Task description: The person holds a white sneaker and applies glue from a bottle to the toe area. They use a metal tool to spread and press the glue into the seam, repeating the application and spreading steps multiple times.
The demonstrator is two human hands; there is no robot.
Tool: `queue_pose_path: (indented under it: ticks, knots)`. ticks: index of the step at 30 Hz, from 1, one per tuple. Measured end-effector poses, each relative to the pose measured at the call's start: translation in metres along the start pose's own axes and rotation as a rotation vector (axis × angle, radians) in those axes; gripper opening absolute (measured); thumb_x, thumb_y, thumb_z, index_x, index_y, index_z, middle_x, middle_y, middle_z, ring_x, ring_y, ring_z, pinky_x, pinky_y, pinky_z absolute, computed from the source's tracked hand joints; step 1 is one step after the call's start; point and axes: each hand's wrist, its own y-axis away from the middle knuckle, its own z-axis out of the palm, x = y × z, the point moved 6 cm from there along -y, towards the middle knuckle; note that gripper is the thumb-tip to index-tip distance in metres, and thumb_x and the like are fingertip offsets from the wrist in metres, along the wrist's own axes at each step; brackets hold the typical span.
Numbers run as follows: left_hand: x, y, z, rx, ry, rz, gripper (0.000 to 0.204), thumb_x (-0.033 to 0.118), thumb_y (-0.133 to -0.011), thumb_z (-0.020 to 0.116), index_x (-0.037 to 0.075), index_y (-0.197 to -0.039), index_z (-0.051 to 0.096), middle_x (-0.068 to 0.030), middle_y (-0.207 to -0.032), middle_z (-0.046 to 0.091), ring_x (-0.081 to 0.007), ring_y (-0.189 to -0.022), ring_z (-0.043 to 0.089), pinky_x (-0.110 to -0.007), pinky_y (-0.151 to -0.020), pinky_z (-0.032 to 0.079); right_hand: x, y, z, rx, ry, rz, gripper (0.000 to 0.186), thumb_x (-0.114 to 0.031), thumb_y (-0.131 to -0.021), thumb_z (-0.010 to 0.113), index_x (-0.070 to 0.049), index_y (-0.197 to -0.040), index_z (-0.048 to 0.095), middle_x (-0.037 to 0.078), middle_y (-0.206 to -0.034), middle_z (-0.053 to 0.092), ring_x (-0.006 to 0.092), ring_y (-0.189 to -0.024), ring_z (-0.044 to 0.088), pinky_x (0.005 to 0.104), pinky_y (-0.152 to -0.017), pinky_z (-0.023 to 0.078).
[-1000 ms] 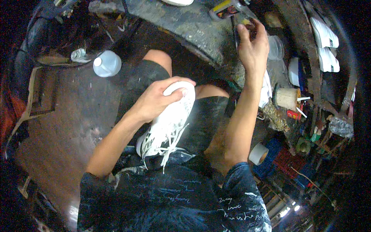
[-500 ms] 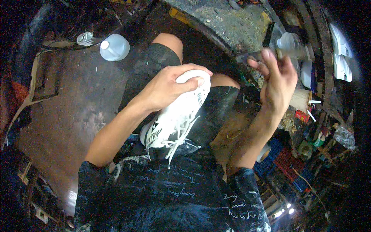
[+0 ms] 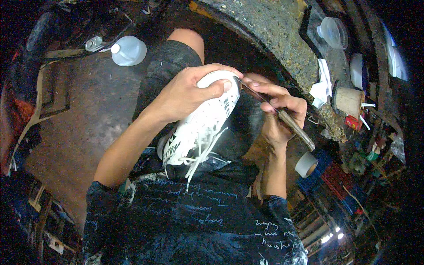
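A white lace-up sneaker (image 3: 201,121) with dark lettering on its side lies between my thighs, toe pointing away from me and laces hanging loose. My left hand (image 3: 185,92) is wrapped over its toe, thumb pressed on the upper and fingers around the far side. In my right hand (image 3: 280,110) is a slim knife (image 3: 297,130) with a wooden handle and a narrow dark blade. The blade's tip meets the right edge of the shoe's toe, close to my left fingertips. The sole side is hidden.
A translucent jug (image 3: 129,51) stands at the far left. Along the right, a rough stony work surface (image 3: 260,26) carries crumpled white paper (image 3: 322,86). Near it are a clear plastic bowl (image 3: 334,33), a wooden cylinder (image 3: 349,100) and a whitish roll (image 3: 306,164).
My right hand has come left and nearer, from over the work surface to the shoe's toe, with the knife now in it. The left hand keeps its hold on the sneaker.
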Motion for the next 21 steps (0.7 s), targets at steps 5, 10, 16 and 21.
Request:
queue_pose_path:
  ticks: [5,10,16,21]
  knots:
    - [-0.001,0.002,0.001,0.012,0.069,-0.03,0.04,0.021,-0.107,0.063,0.001,-0.142,0.066,-0.0051,-0.116,0.075,-0.0122,-0.103,0.07,-0.03,-0.092,0.056,-0.003,0.0,0.003,-0.056,-0.027,-0.001,0.027,-0.009,-0.103,0.071,-0.003,-0.111,0.046,0.035,-0.112,0.072,0.0507,-0.107,0.073,0.0637,-0.095,0.06]
    - [0.002,0.001,0.004,0.001,0.154,-0.054,0.041,0.024,-0.104,0.068,0.001,-0.138,0.068,-0.0049,-0.114,0.075,-0.0115,-0.103,0.069,-0.028,-0.091,0.055,-0.009,-0.011,0.004,-0.07,0.045,-0.084,0.016,0.001,-0.09,0.079,-0.002,-0.096,0.065,0.023,-0.107,0.079,0.0383,-0.1,0.078,0.0481,-0.091,0.062]
    - [0.01,0.001,0.006,0.057,0.067,0.004,0.041,0.029,-0.099,0.076,0.001,-0.129,0.073,-0.0049,-0.105,0.077,-0.0108,-0.096,0.069,-0.028,-0.086,0.056,-0.021,-0.027,0.005,-0.164,0.295,-0.15,0.019,0.005,-0.082,0.084,-0.002,-0.097,0.075,0.017,-0.103,0.08,0.032,-0.097,0.08,0.0416,-0.086,0.065]
    - [0.009,0.003,0.005,0.091,0.013,0.001,0.041,0.03,-0.098,0.078,0.001,-0.127,0.073,-0.006,-0.099,0.077,-0.0112,-0.091,0.07,-0.029,-0.082,0.056,-0.016,-0.029,0.01,-0.197,0.289,-0.222,0.019,0.006,-0.084,0.083,-0.001,-0.1,0.074,0.019,-0.102,0.08,0.0333,-0.097,0.081,0.0429,-0.084,0.066]
